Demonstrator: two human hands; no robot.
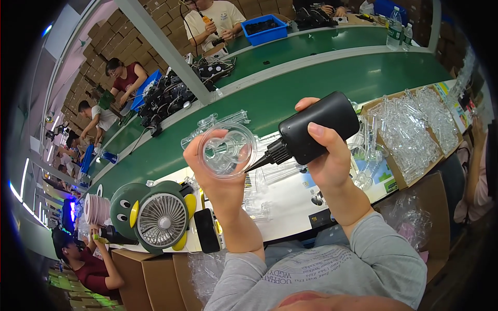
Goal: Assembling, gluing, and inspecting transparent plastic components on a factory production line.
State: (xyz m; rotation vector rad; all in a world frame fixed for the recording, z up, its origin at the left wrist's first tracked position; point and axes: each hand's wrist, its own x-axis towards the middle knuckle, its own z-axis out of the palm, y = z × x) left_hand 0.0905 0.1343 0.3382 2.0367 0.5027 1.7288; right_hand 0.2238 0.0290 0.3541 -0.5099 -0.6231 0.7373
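My left hand point(220, 189) grips a clear round plastic cup-like part point(228, 150), its open rim turned up toward me. In my right hand point(329, 160) lies a black squeeze bottle point(321, 124), tilted on its side with its narrow nozzle point(261, 161) pointing left and down. The nozzle tip reaches the lower right rim of the clear part; whether it touches cannot be told. Behind my left hand lie clear plastic tube pieces point(236, 118), and more clear parts point(254, 205) are spread on the white work surface point(288, 207) below my hands.
A cardboard box point(433, 132) heaped with clear plastic tubes stands at right. To the left are a green penguin-shaped fan point(163, 220), a black phone point(207, 230) and a stack of pale discs point(97, 209). Beyond runs a green conveyor belt point(321, 75); co-workers sit across it.
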